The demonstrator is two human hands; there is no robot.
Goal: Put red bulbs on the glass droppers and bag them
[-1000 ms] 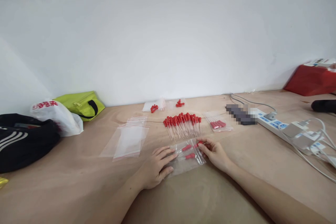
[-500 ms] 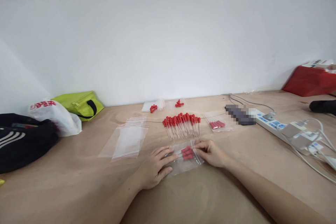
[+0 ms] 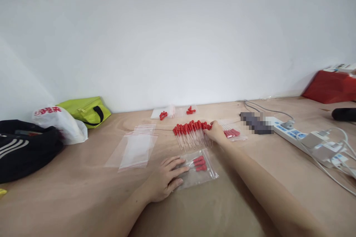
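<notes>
My left hand [image 3: 167, 177] lies with fingers stretched over a clear zip bag [image 3: 194, 180], pressing it to the table. Inside that bag are several red-bulbed droppers [image 3: 200, 163], their stems partly under my fingers. Beyond it a row of glass-like droppers with red bulbs [image 3: 190, 129] lies side by side, bulbs pointing away from me. My right hand [image 3: 217, 133] has reached the row's right end, thumb and fingers closed round a dropper there; its bulb is mostly hidden. Just right of this hand sits another zip bag [image 3: 236, 137] holding red-bulbed droppers.
Flat zip bags [image 3: 136, 150] lie left of the row. Loose red bulbs [image 3: 163, 115] and more bulbs [image 3: 190, 110] rest on bags near the wall. Rightward are a blurred dark object [image 3: 257, 123] and a power strip [image 3: 283, 129] with cables. Bags, including a green one [image 3: 86, 109], stand left.
My right hand has let go of the zip bag's edge and moved away from me to the right end of the dropper row. My left hand stays on the bag.
</notes>
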